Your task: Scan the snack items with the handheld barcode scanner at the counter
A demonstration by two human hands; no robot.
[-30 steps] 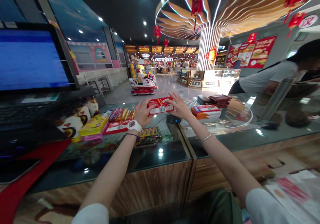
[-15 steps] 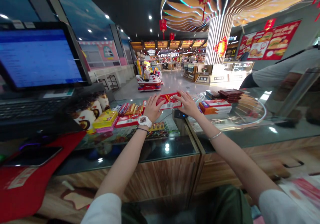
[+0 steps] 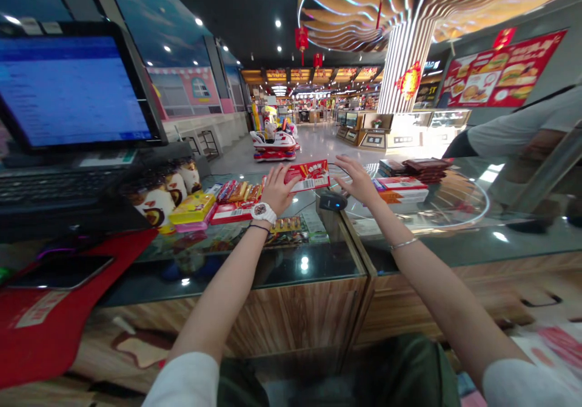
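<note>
A flat red snack box (image 3: 313,175) with a barcode on its near side is held at its left end by my left hand (image 3: 277,188), above the glass counter. My right hand (image 3: 354,179) is off the box's right end, its fingers apart and nothing in them. Below that hand sits a small black device with a blue light (image 3: 333,201). Left of my left wrist lie another red box (image 3: 233,212), a row of wrapped snack bars (image 3: 243,191) and a yellow pack (image 3: 193,209). To the right of my right hand is a stack of boxes (image 3: 402,188).
A monitor (image 3: 77,91) and keyboard (image 3: 36,185) stand at the left, with cups (image 3: 154,207) beside them. A phone (image 3: 63,272) lies on a red mat (image 3: 40,340). Dark packets (image 3: 425,169) are stacked at the right. A person (image 3: 522,125) leans near the counter's right side.
My right hand has let go of the red box's right end and moved right. My left hand still holds the box. The view has shifted slightly.
</note>
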